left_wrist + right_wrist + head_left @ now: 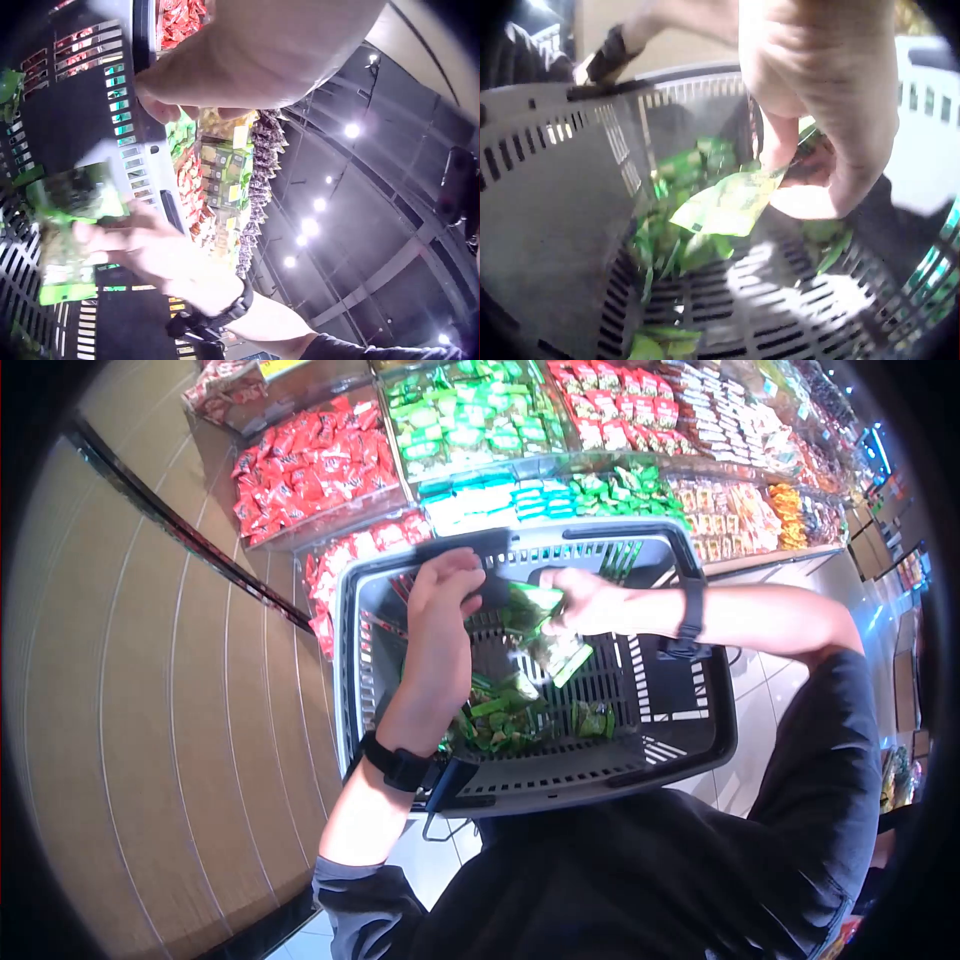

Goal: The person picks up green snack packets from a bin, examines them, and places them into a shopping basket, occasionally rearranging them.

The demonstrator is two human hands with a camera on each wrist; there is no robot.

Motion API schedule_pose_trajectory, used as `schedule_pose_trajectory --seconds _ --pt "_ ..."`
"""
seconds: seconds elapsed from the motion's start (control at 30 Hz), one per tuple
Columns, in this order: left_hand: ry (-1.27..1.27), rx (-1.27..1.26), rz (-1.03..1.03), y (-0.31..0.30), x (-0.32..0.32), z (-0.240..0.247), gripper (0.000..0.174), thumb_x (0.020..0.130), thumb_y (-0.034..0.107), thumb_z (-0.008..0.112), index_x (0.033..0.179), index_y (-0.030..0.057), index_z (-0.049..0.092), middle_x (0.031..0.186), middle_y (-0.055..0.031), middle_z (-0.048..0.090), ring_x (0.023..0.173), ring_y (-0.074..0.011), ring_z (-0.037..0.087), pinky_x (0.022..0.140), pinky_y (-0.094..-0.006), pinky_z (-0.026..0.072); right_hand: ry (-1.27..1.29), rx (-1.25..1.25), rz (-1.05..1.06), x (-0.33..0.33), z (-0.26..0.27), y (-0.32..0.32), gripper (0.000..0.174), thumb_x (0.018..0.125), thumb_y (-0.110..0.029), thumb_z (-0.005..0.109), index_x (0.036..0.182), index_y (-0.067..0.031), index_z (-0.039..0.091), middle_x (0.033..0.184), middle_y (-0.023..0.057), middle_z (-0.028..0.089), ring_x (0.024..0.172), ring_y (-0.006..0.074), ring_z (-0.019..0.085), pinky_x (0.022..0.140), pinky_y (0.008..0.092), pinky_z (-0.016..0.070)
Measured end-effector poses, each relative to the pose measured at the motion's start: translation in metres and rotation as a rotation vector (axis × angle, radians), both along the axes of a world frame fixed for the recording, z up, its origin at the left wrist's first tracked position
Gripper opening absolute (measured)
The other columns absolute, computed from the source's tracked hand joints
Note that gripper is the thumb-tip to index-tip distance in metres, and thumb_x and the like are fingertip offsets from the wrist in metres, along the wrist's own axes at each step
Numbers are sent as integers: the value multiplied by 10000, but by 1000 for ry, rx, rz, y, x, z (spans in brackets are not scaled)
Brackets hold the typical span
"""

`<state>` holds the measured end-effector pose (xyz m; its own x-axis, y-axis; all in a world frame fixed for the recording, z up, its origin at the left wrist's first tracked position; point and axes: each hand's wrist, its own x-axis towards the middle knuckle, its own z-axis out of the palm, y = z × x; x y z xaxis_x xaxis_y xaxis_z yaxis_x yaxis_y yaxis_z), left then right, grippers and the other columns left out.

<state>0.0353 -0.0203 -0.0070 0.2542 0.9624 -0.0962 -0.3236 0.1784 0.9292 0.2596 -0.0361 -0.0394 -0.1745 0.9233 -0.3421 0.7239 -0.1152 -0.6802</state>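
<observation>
In the head view, the right hand (595, 605) pinches green-and-clear packets (570, 660) above the inside of a grey basket (725, 710). The right wrist view shows its thumb and fingers (799, 199) gripping the corner of a green packet (731, 206). My left hand (442, 625) is by the basket's far side, its fingers loosely bent with nothing visible in them; whether it touches the rim I cannot tell. Several green packets (495, 725) lie at the near left of the basket floor, with another packet (593, 719) to their right.
Beyond the basket, sloping shelves hold red packets (315, 460), green packets (470, 420), blue packets (490, 500) and orange packets (788, 515). A tan panel (170, 690) stands at the left. Pale floor tiles (765, 700) show at the right.
</observation>
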Motion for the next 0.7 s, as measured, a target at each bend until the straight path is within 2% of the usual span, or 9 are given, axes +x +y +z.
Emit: schedule_pose_trajectory --seconds 0.07,0.13,0.2,0.23,0.27,0.43,0.53,0.63,0.7 --pt "6 -24 -15 -6 0 0 415 940 260 635 1262 12 553 1232 -84 581 1231 -177 502 980 -408 463 206 218 25 4 44 -13 250 857 85 681 1030 -35 548 921 76 623 815 111 602 667 317 517" --pt "-156 -331 -78 -14 6 7 573 962 422 616 1347 13 506 1276 -108 574 1320 -243 461 1043 -502 465 281 361 10 -5 85 -29 185 894 77 621 1030 -13 533 917 106 593 810 187 626 671 354 504" --pt "-194 -433 -160 -13 6 9 701 967 552 558 1404 11 463 1303 -136 579 1338 -308 472 1072 -565 455 -16 994 273 -12 88 -33 115 932 5 578 1035 0 528 930 147 571 826 322 614 709 410 499" --pt "-364 -429 -389 -15 3 12 716 962 565 553 1400 6 465 1302 -141 587 1300 -313 517 1063 -563 466 -112 1144 378 -21 91 -35 164 904 -67 582 1048 1 541 985 177 574 895 391 568 784 435 479" --pt "-529 -420 -619 -17 1 15 730 957 578 548 1396 0 468 1301 -145 594 1262 -317 562 1054 -561 478 -361 922 385 -27 102 -49 262 839 -81 597 1084 1 553 1036 179 580 969 358 563 851 417 469" --pt "-374 -275 -412 -15 9 10 396 994 121 559 1369 81 439 1261 -178 630 1086 -306 673 875 -475 599 -177 1042 408 -22 89 -50 348 806 -40 607 1149 -1 557 1026 155 561 954 340 560 872 418 457" --pt "-372 -231 -415 -16 13 24 432 996 94 541 1402 73 394 1167 -193 664 994 -308 701 832 -440 611 -189 1223 223 -1 82 -43 346 814 34 639 1149 -1 561 955 139 615 912 309 628 817 389 505" --pt "-281 -124 -294 -10 8 27 419 995 81 542 1394 61 414 1119 -191 680 935 -295 714 795 -413 620 337 1074 -337 0 86 -41 268 864 52 702 1098 -29 601 897 72 668 817 133 661 772 245 533" --pt "-142 -132 -218 -6 6 18 351 1001 152 571 1326 39 504 1085 -151 693 920 -262 716 793 -388 613 738 805 -368 10 91 -40 306 835 87 723 1104 7 600 918 -8 637 835 52 605 833 233 522"
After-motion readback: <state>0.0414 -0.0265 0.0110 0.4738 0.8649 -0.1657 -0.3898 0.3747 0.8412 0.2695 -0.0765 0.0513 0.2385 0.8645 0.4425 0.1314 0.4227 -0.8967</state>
